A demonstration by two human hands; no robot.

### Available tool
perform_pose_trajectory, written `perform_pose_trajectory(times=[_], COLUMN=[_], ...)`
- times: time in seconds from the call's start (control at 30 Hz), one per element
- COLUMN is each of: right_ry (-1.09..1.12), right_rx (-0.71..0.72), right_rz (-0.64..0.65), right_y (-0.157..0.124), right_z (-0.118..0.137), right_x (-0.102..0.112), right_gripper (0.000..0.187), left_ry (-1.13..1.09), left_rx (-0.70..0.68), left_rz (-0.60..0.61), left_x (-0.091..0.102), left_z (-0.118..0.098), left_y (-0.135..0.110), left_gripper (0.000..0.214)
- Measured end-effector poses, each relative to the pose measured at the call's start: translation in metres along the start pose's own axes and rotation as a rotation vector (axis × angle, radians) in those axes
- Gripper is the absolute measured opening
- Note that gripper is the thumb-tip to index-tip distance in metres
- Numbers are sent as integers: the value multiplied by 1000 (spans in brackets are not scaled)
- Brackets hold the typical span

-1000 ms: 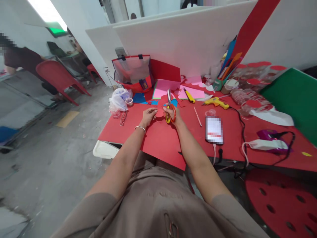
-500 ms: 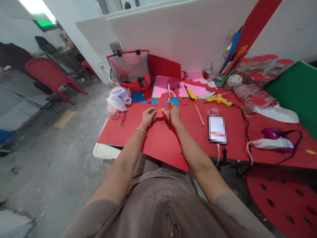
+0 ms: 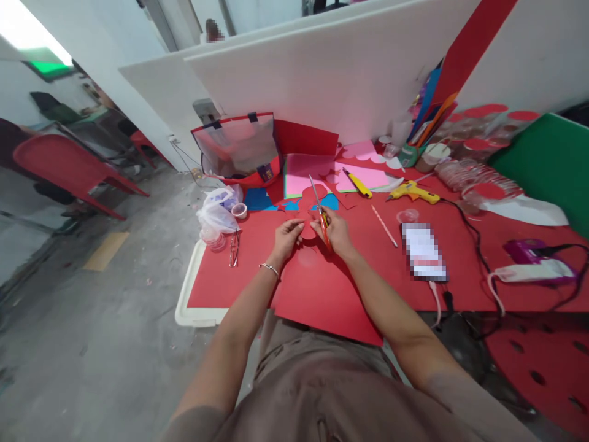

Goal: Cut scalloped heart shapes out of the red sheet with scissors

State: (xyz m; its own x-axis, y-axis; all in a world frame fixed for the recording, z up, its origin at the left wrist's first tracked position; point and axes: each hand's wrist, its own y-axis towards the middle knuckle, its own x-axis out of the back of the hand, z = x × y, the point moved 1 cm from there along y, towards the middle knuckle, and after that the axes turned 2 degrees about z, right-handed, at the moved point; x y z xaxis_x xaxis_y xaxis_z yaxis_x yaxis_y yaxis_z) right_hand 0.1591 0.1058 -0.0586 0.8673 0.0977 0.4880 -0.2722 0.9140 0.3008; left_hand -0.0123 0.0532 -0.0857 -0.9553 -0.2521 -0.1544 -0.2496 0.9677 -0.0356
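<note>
Centrally, over the surface point(image 3: 214, 279), a red paper piece point(image 3: 308, 230) is pinched at its left edge by the left hand point(image 3: 288, 238); at its right, scissors point(image 3: 320, 209) are grasped by the right hand point(image 3: 337, 232), blades pointed toward the far side.

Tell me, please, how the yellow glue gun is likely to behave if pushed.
The yellow glue gun would probably slide rather than roll, since it appears to lie flat on its side. Its black cord, trailing across the red tabletop, may drag or tug at it.
</note>
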Motion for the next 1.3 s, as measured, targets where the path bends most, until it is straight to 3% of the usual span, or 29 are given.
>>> perform_pose_trajectory(times=[0.33, 0.5, 0.73, 1.03, 1.3], right_ry=[245, 346, 410, 420, 498], right_rx=[-186, -268, -327, -307, -276], right_rz=[-11, 67, 58, 73, 38], right_y=[-1, -1, -1, -5, -7], right_z=[5, 11, 9, 10, 8], right_x=[9, 11, 11, 8, -1], right_gripper=[57, 60, 61, 58, 59], left_ry=[-7, 54, 33, 53, 64], left_rx=[-1, -15, -26, 3, -47], left_rz=[128, 41, 18, 119, 12], left_x=[-11, -8, -11, -11, -9], left_z=[-8, -8, -10, -18, -22], left_y=[8, 9, 9, 3, -1], left_gripper=[53, 41, 36, 48, 40])
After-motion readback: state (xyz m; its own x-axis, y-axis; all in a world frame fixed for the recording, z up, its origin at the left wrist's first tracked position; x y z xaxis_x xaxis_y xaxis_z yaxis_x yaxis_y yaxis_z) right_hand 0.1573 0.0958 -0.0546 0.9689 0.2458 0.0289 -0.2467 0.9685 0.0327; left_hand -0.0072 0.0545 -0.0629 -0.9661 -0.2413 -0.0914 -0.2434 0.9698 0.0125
